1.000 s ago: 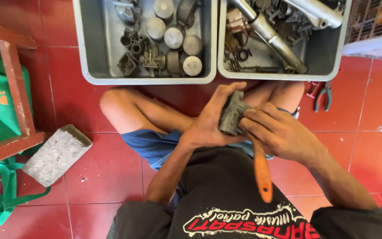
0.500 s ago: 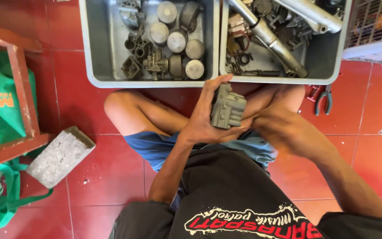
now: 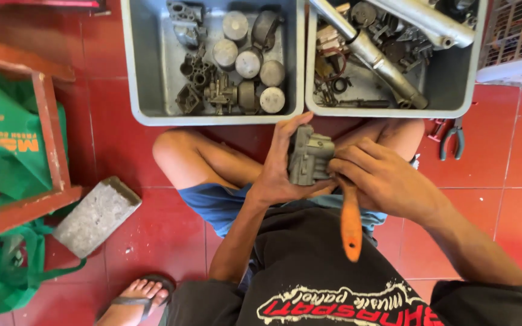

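Note:
I sit on a red tiled floor with legs crossed. My left hand grips a grey cast metal engine part held upright over my lap. My right hand is closed around an orange-handled tool, its handle pointing down toward my black shirt and its tip against the metal part, hidden by my fingers.
Two grey plastic bins stand ahead: the left bin holds pistons and small castings, the right bin holds metal tubes and parts. Pliers lie at right. A grey block, a red wooden frame and green bags are at left.
The right hand dropped away from the part half a second ago, then came back with the orange-handled tool against it. The view shifted slightly.

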